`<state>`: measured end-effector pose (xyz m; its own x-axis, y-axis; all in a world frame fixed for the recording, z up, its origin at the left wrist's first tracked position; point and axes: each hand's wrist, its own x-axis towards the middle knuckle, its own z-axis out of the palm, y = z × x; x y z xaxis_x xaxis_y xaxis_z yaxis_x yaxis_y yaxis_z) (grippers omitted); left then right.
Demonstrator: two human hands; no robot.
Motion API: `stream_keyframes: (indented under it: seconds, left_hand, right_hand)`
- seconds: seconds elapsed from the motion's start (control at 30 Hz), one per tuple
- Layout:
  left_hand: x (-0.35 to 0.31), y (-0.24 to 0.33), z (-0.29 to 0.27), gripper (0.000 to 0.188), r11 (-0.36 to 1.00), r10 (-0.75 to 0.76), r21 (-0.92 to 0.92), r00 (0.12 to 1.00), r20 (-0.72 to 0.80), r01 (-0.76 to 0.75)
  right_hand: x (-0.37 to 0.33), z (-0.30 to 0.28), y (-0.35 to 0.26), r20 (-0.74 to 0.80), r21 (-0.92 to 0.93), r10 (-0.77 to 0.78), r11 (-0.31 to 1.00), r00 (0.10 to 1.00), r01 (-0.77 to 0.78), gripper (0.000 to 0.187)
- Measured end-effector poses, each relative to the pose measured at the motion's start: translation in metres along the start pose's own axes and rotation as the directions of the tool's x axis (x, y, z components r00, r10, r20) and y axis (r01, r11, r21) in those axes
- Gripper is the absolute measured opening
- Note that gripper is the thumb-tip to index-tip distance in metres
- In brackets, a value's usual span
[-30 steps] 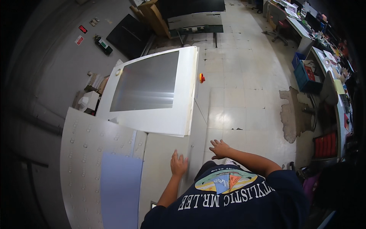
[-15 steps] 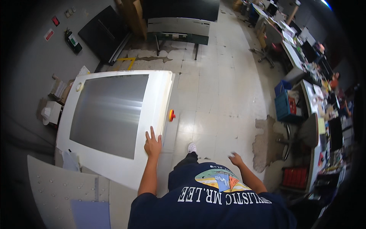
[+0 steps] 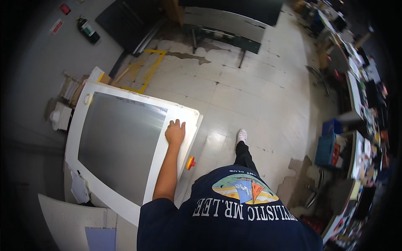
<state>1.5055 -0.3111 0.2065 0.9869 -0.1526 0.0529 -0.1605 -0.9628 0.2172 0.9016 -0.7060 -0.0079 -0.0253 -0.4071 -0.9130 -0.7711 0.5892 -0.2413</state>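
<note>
My left hand rests on the white border of a large machine top, its fingers slightly bent and a little apart, with nothing held. Set into that white border is a broad, shiny grey panel. A roll of tape lies on the top's far left corner. On the machine's right side, nearer me than the hand, sticks out a red knob on a yellow base. My right hand is out of sight, hidden by my body or beyond the frame.
Ahead stands a dark machine on legs. Yellow tape marks the floor beyond the white top. Cluttered desks line the right side, with a teal crate beside them. A fire extinguisher hangs on the left wall.
I have stepped forward and turned somewhat. My left hand has moved along the white border toward its far end. My right hand has gone out of view.
</note>
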Motion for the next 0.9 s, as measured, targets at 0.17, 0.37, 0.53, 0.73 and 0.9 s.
stream_keyframes:
  seconds: [0.17, 0.37, 0.53, 0.73, 0.9]
  left_hand:
    - [0.027, 0.037, 0.024, 0.024, 0.998, 0.055, 0.056, 0.916, -0.398, -0.035]
    - [0.072, 0.137, 0.005, 0.027, 0.962, -0.150, -0.262, 0.953, -0.262, 0.079]
    - [0.201, 0.276, -0.044, 0.026, 0.423, 0.373, -0.837, 0.908, -0.189, -0.348]
    - [0.340, 0.297, -0.104, 0.011, 0.201, 0.412, -0.764, 0.760, -0.502, -0.613]
    - [0.407, 0.212, -0.124, 0.015, 0.257, 0.402, -0.752, 0.774, -0.489, -0.608]
  right_hand:
    - [0.098, 0.007, -0.254, 0.152, -0.313, -0.117, 0.936, 0.981, 0.160, 0.035]
    - [0.135, 0.132, -0.685, 0.693, -0.721, -0.598, -0.578, 0.403, 0.383, 0.045]
    - [-0.016, 0.407, -0.867, 0.785, -0.500, -0.603, -0.483, 0.141, 0.719, 0.043]
    - [-0.142, 0.637, -0.847, 0.990, -0.140, -0.106, -0.715, 0.092, 0.685, 0.046]
    - [-0.172, 0.734, -0.846, 0.944, 0.016, 0.179, -0.865, 0.278, 0.502, 0.053]
